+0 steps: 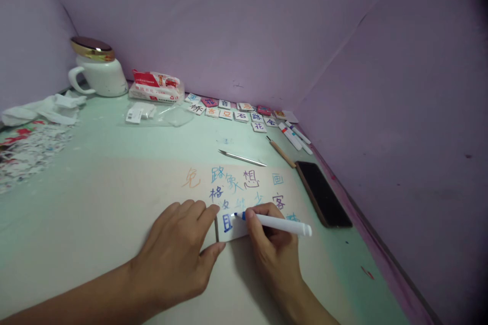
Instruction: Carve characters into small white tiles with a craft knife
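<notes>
In the head view my right hand [278, 246] is closed around a white marker [287, 225] with a blue tip. That tip rests on a small white tile [233, 234], just right of a blue character drawn on its left half. My left hand [181, 251] grips the tile's left edge, thumb at the near corner and index finger at the far one. Part of the tile is hidden behind my right hand. Beneath it lies a pale sheet [152, 177] covered with handwritten characters in blue, purple and orange.
A craft knife [243, 158], a wooden-handled tool [281, 153] and a phone [323, 194] lie beyond and to the right. Several lettered tiles [241, 117] and markers [290, 136] sit by the wall. Farther left are a red-white packet [156, 87], a lidded mug [101, 76] and crumpled tissue [43, 110].
</notes>
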A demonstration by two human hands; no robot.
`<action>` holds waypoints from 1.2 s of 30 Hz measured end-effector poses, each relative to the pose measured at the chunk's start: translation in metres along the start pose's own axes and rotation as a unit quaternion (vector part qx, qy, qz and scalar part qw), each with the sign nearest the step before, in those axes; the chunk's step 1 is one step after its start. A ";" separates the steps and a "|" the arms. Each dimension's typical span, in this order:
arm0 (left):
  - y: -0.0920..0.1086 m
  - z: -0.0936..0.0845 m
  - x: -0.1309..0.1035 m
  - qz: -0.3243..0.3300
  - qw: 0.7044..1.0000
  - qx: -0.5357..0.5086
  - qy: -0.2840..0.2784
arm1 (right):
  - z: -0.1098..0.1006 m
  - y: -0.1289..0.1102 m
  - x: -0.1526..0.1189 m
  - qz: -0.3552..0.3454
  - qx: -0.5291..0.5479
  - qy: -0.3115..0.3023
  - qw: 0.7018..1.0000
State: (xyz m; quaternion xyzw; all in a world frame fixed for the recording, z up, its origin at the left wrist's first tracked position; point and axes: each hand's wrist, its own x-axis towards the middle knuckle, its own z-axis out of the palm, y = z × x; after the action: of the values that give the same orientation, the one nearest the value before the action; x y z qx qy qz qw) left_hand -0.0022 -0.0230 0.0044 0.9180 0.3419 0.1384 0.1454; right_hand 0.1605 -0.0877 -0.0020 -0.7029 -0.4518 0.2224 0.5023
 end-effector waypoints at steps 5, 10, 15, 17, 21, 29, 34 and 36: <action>0.000 0.000 0.000 -0.005 1.000 -0.003 -0.001 | 0.000 0.001 0.001 -0.002 -0.007 0.000 1.000; 0.001 0.000 0.001 -0.008 1.000 -0.002 -0.005 | -0.002 0.002 0.001 -0.010 -0.008 -0.009 1.000; 0.001 -0.001 0.001 -0.009 1.000 0.003 -0.009 | -0.002 0.003 0.000 -0.006 -0.008 -0.002 1.000; 0.001 -0.001 0.001 -0.011 1.000 0.003 -0.010 | -0.002 0.003 0.000 0.003 -0.008 0.000 1.000; 0.002 -0.002 0.000 -0.012 1.000 0.003 -0.015 | -0.002 0.002 0.000 0.020 0.006 -0.001 1.000; 0.001 -0.001 0.001 -0.011 1.000 0.007 -0.009 | 0.000 -0.006 -0.003 0.045 0.032 -0.001 0.998; 0.001 -0.001 0.001 -0.005 1.000 0.010 -0.005 | -0.002 -0.005 -0.003 0.039 0.049 0.014 0.998; 0.000 -0.001 0.001 -0.002 1.000 0.011 -0.005 | -0.003 -0.004 -0.003 0.034 0.052 0.020 0.998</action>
State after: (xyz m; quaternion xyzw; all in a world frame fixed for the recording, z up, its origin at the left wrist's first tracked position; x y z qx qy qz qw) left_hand -0.0018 -0.0229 0.0052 0.9195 0.3448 0.1294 0.1377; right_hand 0.1600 -0.0912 0.0022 -0.6949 -0.4051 0.2482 0.5398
